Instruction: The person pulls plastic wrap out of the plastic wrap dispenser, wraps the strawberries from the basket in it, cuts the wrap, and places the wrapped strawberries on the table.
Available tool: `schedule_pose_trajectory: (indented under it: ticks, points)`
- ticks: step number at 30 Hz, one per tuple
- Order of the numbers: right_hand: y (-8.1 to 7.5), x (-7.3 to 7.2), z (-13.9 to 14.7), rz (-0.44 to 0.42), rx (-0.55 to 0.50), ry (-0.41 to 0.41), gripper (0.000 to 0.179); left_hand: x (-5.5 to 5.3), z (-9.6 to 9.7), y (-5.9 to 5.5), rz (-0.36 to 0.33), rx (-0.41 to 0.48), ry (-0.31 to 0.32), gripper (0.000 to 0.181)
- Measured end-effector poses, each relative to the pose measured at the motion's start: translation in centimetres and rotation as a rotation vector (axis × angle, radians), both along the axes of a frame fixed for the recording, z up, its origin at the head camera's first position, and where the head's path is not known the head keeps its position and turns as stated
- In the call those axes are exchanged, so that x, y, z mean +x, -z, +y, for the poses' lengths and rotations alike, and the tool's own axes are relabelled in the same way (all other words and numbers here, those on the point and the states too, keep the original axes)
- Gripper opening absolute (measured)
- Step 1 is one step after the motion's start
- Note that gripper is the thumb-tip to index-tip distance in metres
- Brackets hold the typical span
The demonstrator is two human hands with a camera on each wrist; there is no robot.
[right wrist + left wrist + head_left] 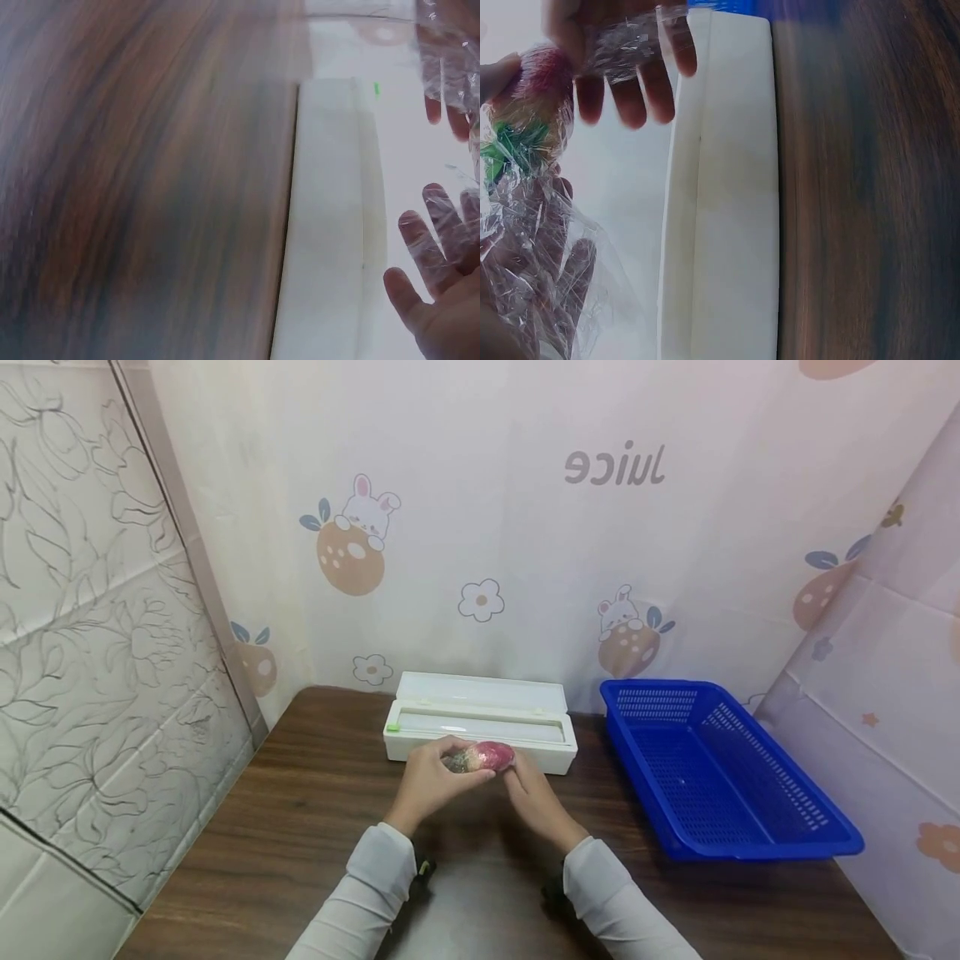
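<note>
A pink-red and pale, radish-like piece (pixel 491 756) with a green leafy end (pixel 517 142) is wrapped in clear cling film (pixel 532 277), raised in front of the white box. My left hand (pixel 431 777) holds it by the green end, thumb along the near side and fingers beneath, film crumpled over them in the left wrist view. At the red end my right hand (pixel 538 802) touches the wrapped piece. Its fingers (pixel 427 240) are extended and spread, with loose film lying across them.
Behind the hands, a white cling film box (pixel 405 747) stands with its lid (pixel 480 692) raised and a green slider (pixel 393 727) at its left end. A blue plastic basket (pixel 787 850) sits at the right of the wooden table (pixel 247 860). A patterned curtain (pixel 480 527) hangs behind.
</note>
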State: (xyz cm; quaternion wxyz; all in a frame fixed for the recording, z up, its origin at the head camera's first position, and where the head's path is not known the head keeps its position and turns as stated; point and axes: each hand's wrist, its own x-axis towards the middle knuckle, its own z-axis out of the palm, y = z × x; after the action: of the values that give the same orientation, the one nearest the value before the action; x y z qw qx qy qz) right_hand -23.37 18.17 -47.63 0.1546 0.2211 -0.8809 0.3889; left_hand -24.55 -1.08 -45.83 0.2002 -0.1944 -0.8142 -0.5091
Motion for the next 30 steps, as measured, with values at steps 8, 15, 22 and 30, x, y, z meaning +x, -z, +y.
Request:
schedule_pose_trajectory:
  ticks: [8,15,22,30]
  points:
    - [-0.4,0.2,-0.7,-0.124,-0.082,0.000,0.034,0.1,0.1,-0.1,-0.039,0.068,0.005,0.044]
    - [-0.2,0.0,-1.1,-0.027,0.054,0.014,0.030,0.4,0.4,-0.1,-0.040,0.081,0.006,0.043]
    - [-0.1,0.1,-1.1,-0.089,0.125,-0.049,0.040,0.5,0.9,0.3,0.044,0.060,0.017,0.043]
    - [0.0,0.0,-0.9,-0.083,0.118,-0.081,0.033,0.7,1.3,0.3,0.059,0.044,0.009,0.043]
